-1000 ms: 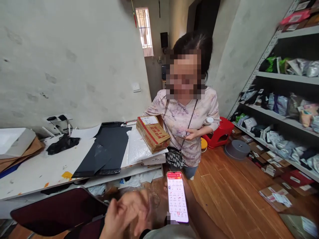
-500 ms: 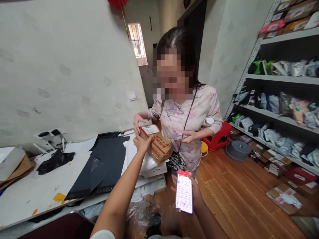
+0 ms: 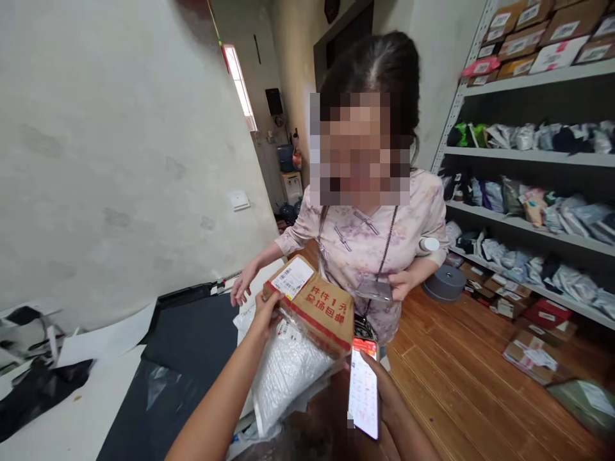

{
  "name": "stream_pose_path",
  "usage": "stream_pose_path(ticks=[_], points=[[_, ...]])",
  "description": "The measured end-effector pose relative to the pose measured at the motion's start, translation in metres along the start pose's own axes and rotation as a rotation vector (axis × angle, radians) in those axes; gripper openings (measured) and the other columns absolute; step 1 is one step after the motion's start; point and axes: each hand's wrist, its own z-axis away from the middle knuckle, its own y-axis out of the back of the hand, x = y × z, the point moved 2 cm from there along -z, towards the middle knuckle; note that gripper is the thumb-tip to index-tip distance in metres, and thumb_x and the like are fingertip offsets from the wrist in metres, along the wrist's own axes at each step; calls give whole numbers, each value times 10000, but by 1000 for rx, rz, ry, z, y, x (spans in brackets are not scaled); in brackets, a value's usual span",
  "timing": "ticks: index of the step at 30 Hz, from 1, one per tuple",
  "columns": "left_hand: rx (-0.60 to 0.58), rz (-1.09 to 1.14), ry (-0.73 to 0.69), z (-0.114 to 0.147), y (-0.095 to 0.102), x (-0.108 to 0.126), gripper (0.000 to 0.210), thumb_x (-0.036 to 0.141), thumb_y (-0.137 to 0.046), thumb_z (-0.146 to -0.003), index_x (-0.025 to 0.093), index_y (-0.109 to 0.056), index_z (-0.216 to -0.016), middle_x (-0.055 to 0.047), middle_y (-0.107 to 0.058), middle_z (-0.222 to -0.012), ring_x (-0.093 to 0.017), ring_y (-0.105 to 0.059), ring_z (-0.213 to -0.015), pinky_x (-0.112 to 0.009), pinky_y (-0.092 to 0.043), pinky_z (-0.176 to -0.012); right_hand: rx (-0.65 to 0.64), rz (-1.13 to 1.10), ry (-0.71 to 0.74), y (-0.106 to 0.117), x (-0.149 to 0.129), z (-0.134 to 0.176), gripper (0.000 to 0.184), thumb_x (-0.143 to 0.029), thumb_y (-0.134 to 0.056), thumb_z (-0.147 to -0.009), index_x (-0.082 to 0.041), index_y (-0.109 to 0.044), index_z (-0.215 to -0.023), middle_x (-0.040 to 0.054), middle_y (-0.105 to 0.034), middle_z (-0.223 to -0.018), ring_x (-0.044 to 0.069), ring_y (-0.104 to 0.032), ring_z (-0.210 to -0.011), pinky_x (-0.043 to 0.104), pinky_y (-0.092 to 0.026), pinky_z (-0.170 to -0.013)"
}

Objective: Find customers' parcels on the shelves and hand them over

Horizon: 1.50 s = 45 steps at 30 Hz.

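My left hand (image 3: 268, 315) grips the near left edge of a brown cardboard parcel (image 3: 321, 304), which has red printing and a white label. Right under it is a white bubble mailer (image 3: 288, 371), tilted down toward me; I cannot tell whether my fingers hold it too. In my right hand (image 3: 379, 378) a phone (image 3: 364, 387) stands upright, its lit screen full of small icons under a red top bar. Across from me is a person (image 3: 369, 237) in a floral top, whose free hand (image 3: 244, 285) is off the parcel; the other holds a phone (image 3: 375, 289).
To the left, a white table (image 3: 62, 419) bears a black flat panel (image 3: 177, 358), paper and black plastic. Shelves (image 3: 538, 157) full of parcels line the right side. Boxes (image 3: 535, 352) and a grey round stool (image 3: 444, 283) stand on the wooden floor.
The parcel has come nearer to me and turned, showing its printed top. The other person's hand has let go of it and moved left. My view has shifted right.
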Motion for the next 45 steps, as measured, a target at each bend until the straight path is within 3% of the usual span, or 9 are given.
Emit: stream_pose_path(ticks=[6, 11, 17, 21, 28, 35, 38, 41, 45], points=[[-116, 364, -82, 16, 56, -13, 641, 208, -695, -661, 323, -417, -1227, -21, -600, -1207, -210, -617, -1033, -332, -539, -806, 173, 75, 80, -12, 0, 3, 503, -404, -870, -581, -180, -691, -994, 112, -771, -945, 292, -733, -783, 433, -532, -864], [-269, 442, -165, -13, 78, 37, 530, 271, -611, -708, 201, -507, -1223, -60, -658, -1131, -260, -617, -1059, -374, -517, -873, 99, 87, 137, -31, -5, -3, 425, -340, -820, -676, -172, -686, -1042, 117, -699, -1186, 268, -722, -903, 398, -529, -910], [-788, 10, 70, -54, 68, 100, 423, 333, -566, -681, 90, -665, -1013, -120, -727, -913, -328, -669, -880, -465, -511, -813, 9, 140, 169, -53, 11, -1, 389, -333, -789, -713, -150, -694, -1042, 133, -703, -1172, 243, -723, -838, 376, -558, -804], [-916, -453, -148, -67, 57, 93, 380, 397, -564, -675, 149, -728, -912, -98, -738, -918, -313, -672, -883, -447, -497, -858, -10, 132, 157, -60, 33, 0, 425, -336, -801, -694, -152, -677, -1057, 144, -717, -1134, 244, -723, -800, 392, -557, -773], [-621, -769, -458, -68, 58, 42, 194, 170, -759, -454, 234, -653, -603, -73, -643, -692, -388, -611, -949, -554, -379, -981, -39, 169, 146, -71, 50, 12, 535, -323, -818, -681, -177, -624, -1157, 137, -710, -1153, 246, -721, -811, 406, -535, -812], [-365, -808, -635, -41, 139, -34, 513, 98, -518, -683, 253, -583, -1167, -112, -444, -1380, -302, -297, -1371, -468, -276, -1114, 10, 208, 43, -64, 75, -17, 632, -339, -826, -667, -207, -568, -1229, 127, -690, -1198, 256, -716, -845, 425, -522, -856], [-46, -799, -758, -37, 170, -62, 510, 135, -527, -701, 182, -480, -1206, -146, -345, -1406, -285, -294, -1362, -447, -263, -1131, 25, 300, 24, -62, 90, -31, 671, -366, -822, -672, -211, -544, -1263, 130, -679, -1213, 261, -708, -877, 420, -519, -853], [198, -753, -661, -33, 178, -92, 321, 210, -586, -691, 184, -544, -1009, -134, -451, -1217, -313, -418, -1224, -475, -334, -1069, 1, 560, 154, -79, 96, -40, 670, -349, -832, -663, -221, -553, -1258, 114, -671, -1220, 277, -674, -983, 424, -496, -898], [235, -465, -485, -13, 159, -114, 288, 252, -541, -796, 230, -567, -1082, -77, -539, -1120, -262, -524, -1087, -415, -422, -984, -59, 863, 311, -119, 96, -53, 655, -306, -853, -623, -226, -587, -1216, 92, -654, -1232, 295, -604, -1111, 423, -466, -958]])
